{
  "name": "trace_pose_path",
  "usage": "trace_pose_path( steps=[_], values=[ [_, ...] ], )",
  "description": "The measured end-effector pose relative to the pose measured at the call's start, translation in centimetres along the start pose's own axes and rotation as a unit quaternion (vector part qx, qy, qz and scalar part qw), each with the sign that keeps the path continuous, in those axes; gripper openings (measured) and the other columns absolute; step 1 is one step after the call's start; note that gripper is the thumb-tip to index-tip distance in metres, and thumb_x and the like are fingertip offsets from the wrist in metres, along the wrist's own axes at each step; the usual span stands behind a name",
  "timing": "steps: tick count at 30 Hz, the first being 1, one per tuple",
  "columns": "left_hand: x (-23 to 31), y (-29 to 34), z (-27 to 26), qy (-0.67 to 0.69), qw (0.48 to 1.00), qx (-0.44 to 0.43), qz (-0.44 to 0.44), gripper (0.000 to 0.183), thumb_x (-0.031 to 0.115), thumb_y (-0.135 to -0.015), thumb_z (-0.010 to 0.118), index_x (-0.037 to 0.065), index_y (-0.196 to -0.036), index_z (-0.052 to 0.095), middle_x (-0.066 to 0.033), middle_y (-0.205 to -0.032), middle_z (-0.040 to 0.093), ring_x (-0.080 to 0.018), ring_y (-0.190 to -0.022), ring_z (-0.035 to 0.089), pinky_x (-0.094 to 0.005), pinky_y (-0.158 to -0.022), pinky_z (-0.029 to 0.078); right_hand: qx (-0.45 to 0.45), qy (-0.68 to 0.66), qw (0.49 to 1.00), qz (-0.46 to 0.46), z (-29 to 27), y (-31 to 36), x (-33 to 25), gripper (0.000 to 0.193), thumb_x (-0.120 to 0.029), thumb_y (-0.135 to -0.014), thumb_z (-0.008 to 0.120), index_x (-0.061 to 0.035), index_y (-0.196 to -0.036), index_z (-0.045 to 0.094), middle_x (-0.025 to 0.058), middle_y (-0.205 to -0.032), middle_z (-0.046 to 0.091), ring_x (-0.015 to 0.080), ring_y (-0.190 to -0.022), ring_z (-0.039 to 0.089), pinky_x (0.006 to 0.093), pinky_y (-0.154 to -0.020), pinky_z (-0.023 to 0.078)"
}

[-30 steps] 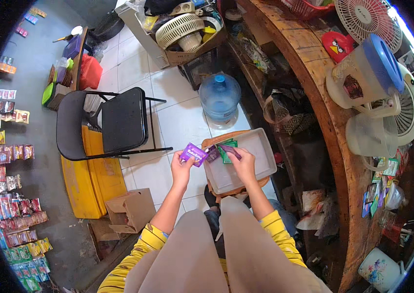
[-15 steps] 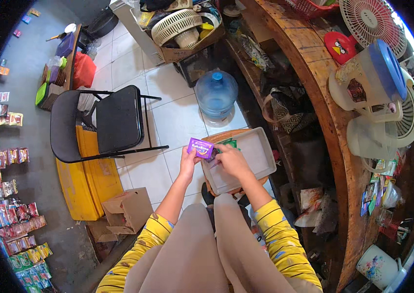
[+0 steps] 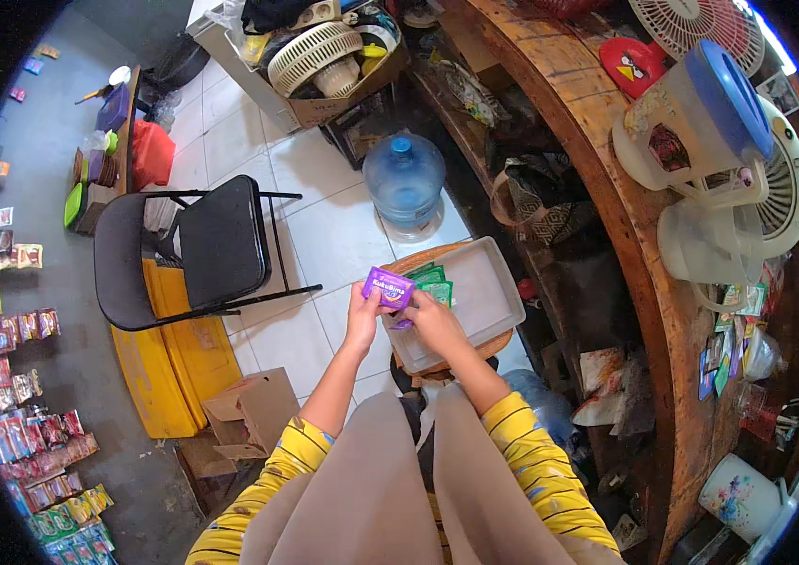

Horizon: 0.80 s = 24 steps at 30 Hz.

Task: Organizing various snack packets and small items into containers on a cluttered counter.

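Observation:
Over the left edge of a pale rectangular tray (image 3: 493, 306), I hold a purple sachet (image 3: 388, 286) with its printed front facing up. My left hand (image 3: 362, 318) is closed on the sachet's left side, thumb on top. The fingers of my right hand (image 3: 435, 328) are closed at its lower right edge, and another bit of purple packet shows below them. Several green sachets (image 3: 434, 285) lie in the tray just beyond my right hand, partly hidden by it. Beneath the tray is a round woven stool or basket (image 3: 505, 343).
A blue water jug (image 3: 403, 184) stands on the tiles beyond the tray. To the left are a black folding chair (image 3: 222, 235), a yellow crate (image 3: 150, 381) and a cardboard box (image 3: 253, 410). A curved wooden counter (image 3: 597, 179) runs along the right, bearing a blue-lidded pitcher (image 3: 691, 122).
The view has shifted slightly. My right hand has come down and closer to the purple sachet's lower edge, and more of the green sachets now shows. My left hand keeps its hold.

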<state>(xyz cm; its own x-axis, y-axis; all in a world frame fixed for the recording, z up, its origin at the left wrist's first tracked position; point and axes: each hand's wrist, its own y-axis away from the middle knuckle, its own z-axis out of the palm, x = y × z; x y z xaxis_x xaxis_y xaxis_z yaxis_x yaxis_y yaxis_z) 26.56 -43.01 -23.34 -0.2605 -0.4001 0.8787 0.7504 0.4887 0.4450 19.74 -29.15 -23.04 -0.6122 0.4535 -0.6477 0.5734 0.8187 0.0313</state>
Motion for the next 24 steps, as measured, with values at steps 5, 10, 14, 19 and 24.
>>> trace_pose_path(
  steps=[5, 10, 14, 19, 24],
  values=[
    [-0.3, -0.4, -0.2, 0.0, 0.999, -0.011, -0.039, 0.015, 0.019, -0.094, 0.041, 0.006, -0.102, 0.041, -0.0075, -0.098, 0.054, -0.0159, -0.088, 0.057, -0.0313, -0.077, 0.05, -0.022, -0.009, 0.999, 0.029, 0.4, 0.3, 0.1, 0.02, -0.004, -0.071, 0.055, -0.0066, -0.088, 0.066, 0.0124, -0.112, 0.052, 0.0289, -0.107, 0.051, 0.0398, -0.084, 0.046],
    [-0.6, -0.7, -0.2, -0.034, 0.999, -0.005, -0.022, 0.014, 0.019, -0.094, 0.041, 0.006, -0.101, 0.04, -0.0073, -0.096, 0.054, -0.0159, -0.088, 0.057, -0.0311, -0.078, 0.049, 0.034, -0.011, 0.999, 0.002, 0.9, 0.6, 0.6, 0.016, -0.004, -0.069, 0.056, -0.0053, -0.083, 0.064, 0.0116, -0.116, 0.051, 0.0284, -0.109, 0.05, 0.0387, -0.087, 0.045],
    [-0.8, -0.9, -0.5, -0.042, 0.999, 0.014, -0.009, 0.014, 0.019, -0.094, 0.041, 0.006, -0.1, 0.04, -0.0067, -0.095, 0.055, -0.0155, -0.088, 0.057, -0.0306, -0.079, 0.047, 0.06, 0.003, 0.998, -0.02, 1.2, 1.3, 0.3, 0.011, -0.003, -0.07, 0.054, -0.0019, -0.077, 0.062, 0.0119, -0.114, 0.052, 0.0287, -0.106, 0.051, 0.0377, -0.085, 0.046],
    [-0.4, -1.0, -0.7, -0.062, 0.998, 0.01, 0.0, 0.015, 0.02, -0.094, 0.042, 0.006, -0.1, 0.041, -0.0063, -0.095, 0.055, -0.0143, -0.085, 0.056, -0.03, -0.079, 0.046, 0.034, 0.066, 0.996, -0.048, 1.3, 1.6, 0.4, 0.011, -0.008, -0.073, 0.052, -0.003, -0.073, 0.062, 0.0105, -0.111, 0.055, 0.0255, -0.111, 0.048, 0.0418, -0.096, 0.037],
    [-1.2, -1.1, -0.7, -0.074, 0.997, 0.018, 0.009, 0.015, 0.021, -0.094, 0.043, 0.007, -0.099, 0.041, -0.0052, -0.094, 0.054, -0.0127, -0.082, 0.054, -0.0287, -0.077, 0.044, 0.04, 0.15, 0.985, -0.072, 1.7, 1.7, -0.1, 0.012, -0.012, -0.072, 0.052, -0.0044, -0.069, 0.062, 0.0091, -0.101, 0.057, 0.024, -0.113, 0.046, 0.0437, -0.103, 0.029]
  ],
)
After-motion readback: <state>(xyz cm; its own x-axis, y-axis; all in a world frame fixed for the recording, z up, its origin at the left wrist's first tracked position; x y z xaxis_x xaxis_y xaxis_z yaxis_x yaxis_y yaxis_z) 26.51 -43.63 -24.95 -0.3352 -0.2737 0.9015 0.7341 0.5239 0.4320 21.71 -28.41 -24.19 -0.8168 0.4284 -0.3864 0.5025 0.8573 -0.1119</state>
